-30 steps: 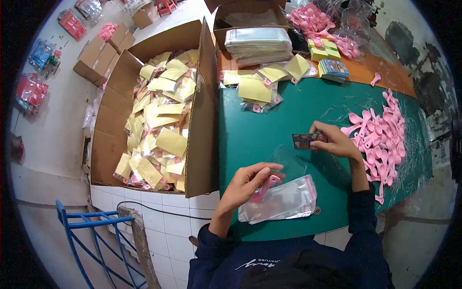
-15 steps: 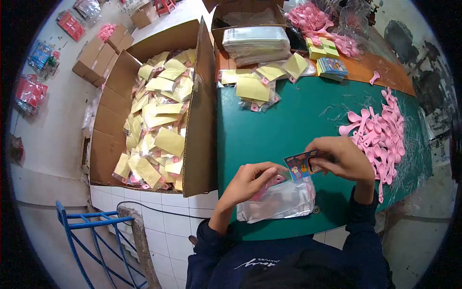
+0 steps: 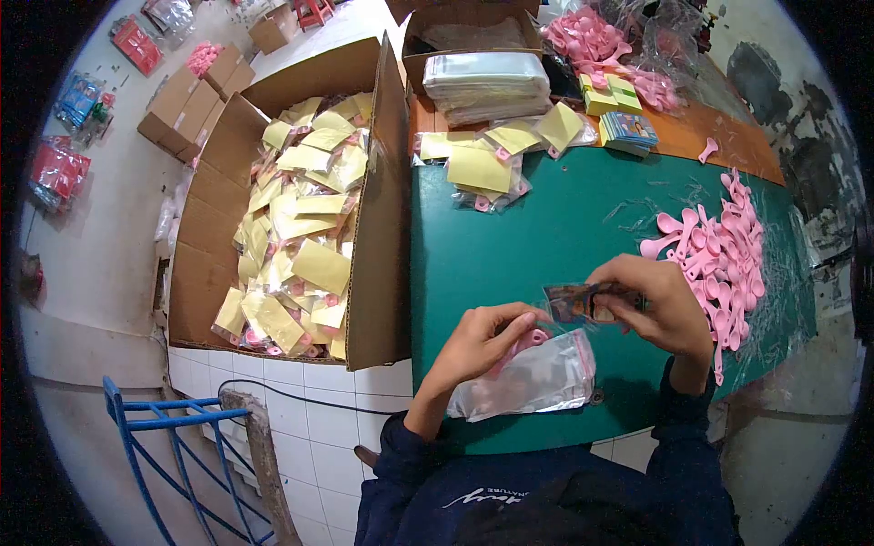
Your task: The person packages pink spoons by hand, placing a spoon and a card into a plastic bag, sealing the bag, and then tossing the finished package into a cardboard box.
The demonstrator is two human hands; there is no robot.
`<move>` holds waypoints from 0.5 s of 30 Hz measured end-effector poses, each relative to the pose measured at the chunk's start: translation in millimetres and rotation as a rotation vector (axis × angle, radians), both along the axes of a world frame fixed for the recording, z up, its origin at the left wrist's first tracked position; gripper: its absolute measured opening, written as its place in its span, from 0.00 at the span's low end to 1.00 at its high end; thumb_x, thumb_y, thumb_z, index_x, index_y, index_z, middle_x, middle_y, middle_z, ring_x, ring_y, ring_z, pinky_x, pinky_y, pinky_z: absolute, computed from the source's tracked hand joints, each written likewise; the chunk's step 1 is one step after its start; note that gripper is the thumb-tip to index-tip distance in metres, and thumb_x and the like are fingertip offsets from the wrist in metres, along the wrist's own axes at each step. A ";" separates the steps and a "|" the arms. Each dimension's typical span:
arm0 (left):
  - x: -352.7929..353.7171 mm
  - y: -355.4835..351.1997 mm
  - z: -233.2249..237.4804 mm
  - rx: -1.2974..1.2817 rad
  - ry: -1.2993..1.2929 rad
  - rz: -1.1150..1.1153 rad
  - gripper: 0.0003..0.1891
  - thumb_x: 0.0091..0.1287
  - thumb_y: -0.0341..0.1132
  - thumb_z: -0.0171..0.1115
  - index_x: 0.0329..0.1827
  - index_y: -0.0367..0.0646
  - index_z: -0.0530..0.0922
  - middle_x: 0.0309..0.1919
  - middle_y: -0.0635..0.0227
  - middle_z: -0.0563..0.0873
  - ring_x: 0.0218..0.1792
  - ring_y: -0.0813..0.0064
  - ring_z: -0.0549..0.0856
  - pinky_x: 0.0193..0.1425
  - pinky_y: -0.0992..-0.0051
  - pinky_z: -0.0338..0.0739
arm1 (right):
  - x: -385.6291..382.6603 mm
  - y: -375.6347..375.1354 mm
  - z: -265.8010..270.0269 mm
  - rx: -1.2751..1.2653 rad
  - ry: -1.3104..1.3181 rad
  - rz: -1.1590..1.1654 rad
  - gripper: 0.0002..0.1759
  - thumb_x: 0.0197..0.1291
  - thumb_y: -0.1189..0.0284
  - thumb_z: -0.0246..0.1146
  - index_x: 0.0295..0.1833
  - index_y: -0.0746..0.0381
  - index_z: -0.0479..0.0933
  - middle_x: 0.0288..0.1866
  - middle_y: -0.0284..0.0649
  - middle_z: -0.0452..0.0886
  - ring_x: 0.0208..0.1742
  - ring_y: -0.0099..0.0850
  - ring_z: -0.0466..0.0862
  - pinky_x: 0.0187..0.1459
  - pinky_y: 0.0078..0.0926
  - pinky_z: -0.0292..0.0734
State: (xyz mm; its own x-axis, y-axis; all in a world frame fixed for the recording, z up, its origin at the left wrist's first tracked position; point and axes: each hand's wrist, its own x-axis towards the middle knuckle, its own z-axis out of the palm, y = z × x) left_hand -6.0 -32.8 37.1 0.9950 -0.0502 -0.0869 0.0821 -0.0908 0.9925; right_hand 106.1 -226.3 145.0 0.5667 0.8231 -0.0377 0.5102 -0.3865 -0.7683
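My left hand (image 3: 475, 346) is closed with thumb against fingers, pinching a clear plastic bag whose opening is partly hidden by the fingers. A pink spoon (image 3: 530, 340) shows at the thumb, in or against that bag. Beneath lies a stack of clear plastic bags (image 3: 537, 387) near the table's front edge. In my right hand (image 3: 657, 305) is a small printed card (image 3: 568, 303), gripped between thumb and fingers and tilted, its picture blurred. The card is just above and right of the left fingertips. Right of this hand, a pile of pink spoons (image 3: 719, 250) covers the green tabletop (image 3: 546, 241).
Left of the table stands a large cardboard box (image 3: 214, 227) full of bagged items with yellow cards. Similar packets (image 3: 478, 170), a thick plastic-bag stack (image 3: 487, 82) and a card stack (image 3: 628, 132) sit at the back. A blue metal frame (image 3: 187, 423) stands lower left.
My right hand has raised and tilted the card slightly away from the bag, so its printed face shows less. My left hand keeps its pinch and has moved only a little.
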 end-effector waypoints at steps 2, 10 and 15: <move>0.5 2.4 -0.6 0.013 0.005 0.032 0.14 0.70 0.38 0.50 0.46 0.41 0.81 0.27 0.64 0.85 0.28 0.82 0.80 0.36 0.78 0.75 | 3.0 -6.3 -7.1 0.000 -0.170 0.103 0.10 0.51 0.77 0.62 0.41 0.62 0.75 0.32 0.43 0.77 0.33 0.43 0.80 0.33 0.33 0.74; 1.5 0.5 -1.5 -0.039 0.021 -0.015 0.14 0.70 0.39 0.50 0.45 0.40 0.82 0.25 0.68 0.84 0.24 0.85 0.76 0.29 0.81 0.71 | -4.5 -2.3 -5.2 0.081 -0.213 0.007 0.11 0.50 0.78 0.63 0.42 0.61 0.75 0.32 0.43 0.77 0.34 0.43 0.80 0.33 0.34 0.73; 1.4 7.6 0.7 -0.022 0.068 0.014 0.14 0.69 0.39 0.51 0.43 0.41 0.82 0.21 0.70 0.81 0.23 0.86 0.74 0.28 0.80 0.69 | -2.1 -8.2 -4.4 -0.059 -0.237 0.076 0.11 0.50 0.78 0.63 0.42 0.62 0.75 0.33 0.44 0.77 0.34 0.42 0.80 0.34 0.32 0.74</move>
